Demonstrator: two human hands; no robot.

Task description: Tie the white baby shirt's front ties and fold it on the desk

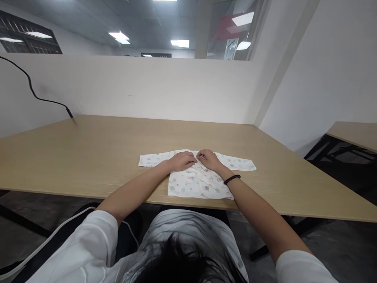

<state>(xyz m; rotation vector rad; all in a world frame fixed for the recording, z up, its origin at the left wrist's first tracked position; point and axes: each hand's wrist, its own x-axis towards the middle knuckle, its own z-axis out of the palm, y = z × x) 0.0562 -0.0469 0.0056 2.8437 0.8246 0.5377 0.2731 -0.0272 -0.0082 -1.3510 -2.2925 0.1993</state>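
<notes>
A small white long-sleeved baby shirt (185, 184) with a scattered animal print lies face up on the table, its two sleeves spread out to the sides and its lower hem towards me. My left hand (183, 161) rests on the upper front of it, fingertips pinched at the front opening near the neckline. Just across the opening, my right hand (208, 159) has its fingers curled and pinching the other edge. The two hands' fingertips almost meet. Whatever lies between the fingertips is too small to make out. A black beaded bracelet (232, 179) circles my right wrist.
The wooden table (112, 137) meets a low white wall (165, 86) at the back. A black cable (44, 99) hangs down to its far left corner. Another table (356, 133) stands at the right. The near edge runs just below the shirt's hem.
</notes>
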